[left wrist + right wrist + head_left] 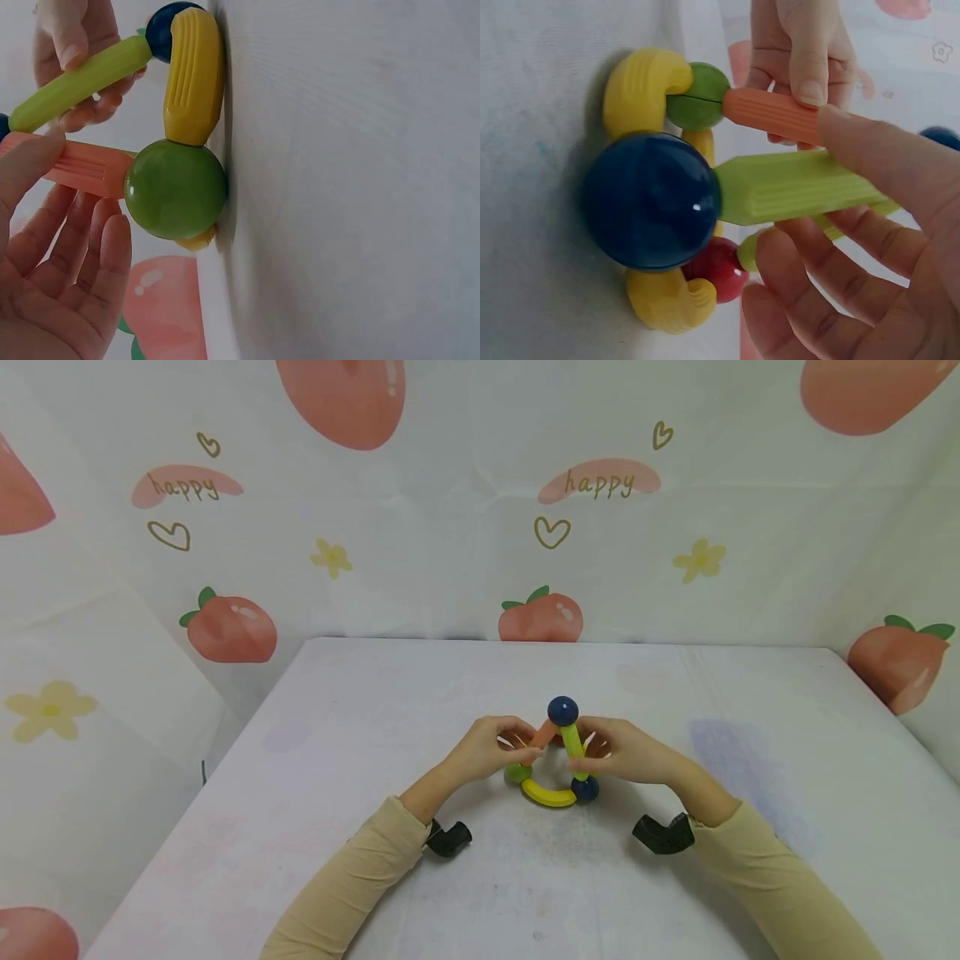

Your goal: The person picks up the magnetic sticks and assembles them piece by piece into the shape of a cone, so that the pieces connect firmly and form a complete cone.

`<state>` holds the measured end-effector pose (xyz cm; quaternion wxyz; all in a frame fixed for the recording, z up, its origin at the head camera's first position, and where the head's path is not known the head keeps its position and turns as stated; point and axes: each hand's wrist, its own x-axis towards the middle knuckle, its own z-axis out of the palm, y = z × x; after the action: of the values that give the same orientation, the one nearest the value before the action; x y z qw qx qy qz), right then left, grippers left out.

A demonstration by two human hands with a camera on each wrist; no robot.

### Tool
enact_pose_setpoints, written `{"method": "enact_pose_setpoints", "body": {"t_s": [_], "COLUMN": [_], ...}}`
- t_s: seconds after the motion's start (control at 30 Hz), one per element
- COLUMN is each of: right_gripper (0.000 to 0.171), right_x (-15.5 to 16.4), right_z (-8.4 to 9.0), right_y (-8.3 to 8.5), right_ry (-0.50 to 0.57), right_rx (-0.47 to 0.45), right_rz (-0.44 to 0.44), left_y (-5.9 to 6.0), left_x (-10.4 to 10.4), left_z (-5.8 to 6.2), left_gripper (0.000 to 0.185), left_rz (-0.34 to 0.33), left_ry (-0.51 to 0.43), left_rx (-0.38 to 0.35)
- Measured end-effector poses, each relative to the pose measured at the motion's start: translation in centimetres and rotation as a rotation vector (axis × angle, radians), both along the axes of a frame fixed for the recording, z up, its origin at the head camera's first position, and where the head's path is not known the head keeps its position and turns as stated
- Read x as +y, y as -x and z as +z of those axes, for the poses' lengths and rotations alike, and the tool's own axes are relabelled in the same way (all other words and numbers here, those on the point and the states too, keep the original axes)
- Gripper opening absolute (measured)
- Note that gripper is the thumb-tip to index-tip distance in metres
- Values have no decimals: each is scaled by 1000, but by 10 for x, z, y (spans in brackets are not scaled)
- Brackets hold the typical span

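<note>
Orange ribbed rod (pixel 542 739) sits pinched between thumb and fingers of the left hand (pixel 491 747), its low end meeting the green ball (pixel 517 771) just below that grip. Beside it the right hand (pixel 626 752) pinches the lime-green rod (pixel 574 750), whose foot joins a dark blue ball (pixel 585 788) on the white table (pixel 480 877). A yellow curved piece (pixel 547 793) links the two balls under both grips. Above the fingertips, both rods meet at the upper dark blue ball (pixel 562 711)
</note>
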<state>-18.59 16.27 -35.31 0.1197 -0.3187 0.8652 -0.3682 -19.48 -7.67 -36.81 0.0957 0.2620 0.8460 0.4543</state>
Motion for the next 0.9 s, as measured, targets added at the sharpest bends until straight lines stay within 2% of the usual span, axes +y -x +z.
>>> {"method": "enact_pose_setpoints", "body": {"t_s": [0.2, 0.6, 0.73, 0.9], "right_gripper": [26, 25, 24, 22], "right_x": [1, 3, 4, 5], "right_z": [-2, -4, -4, -6], "right_y": [-5, -5, -3, 1], "right_ry": [-41, -26, -34, -25], "right_rx": [33, 92, 92, 90], "right_rz": [-24, -3, -29, -72], "left_y": [2, 3, 4, 5], "left_x": [-6, -9, -6, -2], "left_z": [-2, -2, -2, 0], "left_gripper": [25, 25, 24, 23], "left_rz": [-3, -41, -35, 3], "left_ry": [53, 145, 164, 180], "left_rx": [-10, 10, 33, 53]}}
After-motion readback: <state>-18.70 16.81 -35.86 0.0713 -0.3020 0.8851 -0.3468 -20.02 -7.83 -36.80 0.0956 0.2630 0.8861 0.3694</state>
